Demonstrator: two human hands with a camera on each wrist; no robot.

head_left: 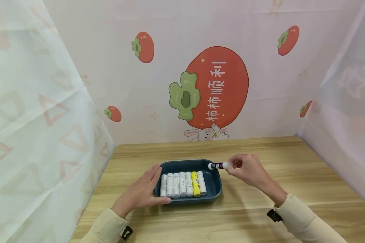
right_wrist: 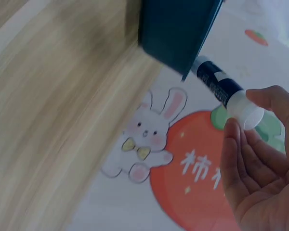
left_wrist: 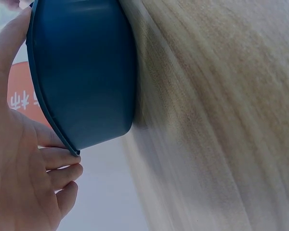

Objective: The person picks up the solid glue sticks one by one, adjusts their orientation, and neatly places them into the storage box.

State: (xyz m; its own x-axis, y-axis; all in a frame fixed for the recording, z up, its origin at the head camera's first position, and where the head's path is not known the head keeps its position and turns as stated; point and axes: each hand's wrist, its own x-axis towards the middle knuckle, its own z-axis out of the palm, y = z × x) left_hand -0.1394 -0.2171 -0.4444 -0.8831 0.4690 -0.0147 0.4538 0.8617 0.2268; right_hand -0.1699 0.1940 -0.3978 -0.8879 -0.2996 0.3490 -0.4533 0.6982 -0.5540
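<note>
A dark blue tray (head_left: 214,194) on the table holds a row of several white glue sticks (head_left: 183,185) and a yellow glue stick (head_left: 196,184). My left hand (head_left: 144,189) rests at the tray's left end, its thumb on the near rim and its fingers along the left edge. Between thumb and fingertips, my right hand (head_left: 246,168) pinches one end of a navy-and-white glue stick (head_left: 218,166). That stick lies nearly level, its far end over the tray's back right corner. In the right wrist view, the held white end (right_wrist: 244,111) faces the palm.
The wood-grain table (head_left: 261,216) extends around the tray. Behind it hangs a pale backdrop (head_left: 109,67) printed with persimmons and a rabbit. Patterned sheets (head_left: 48,118) border the left and right sides. Each wrist wears a black strap (head_left: 126,233).
</note>
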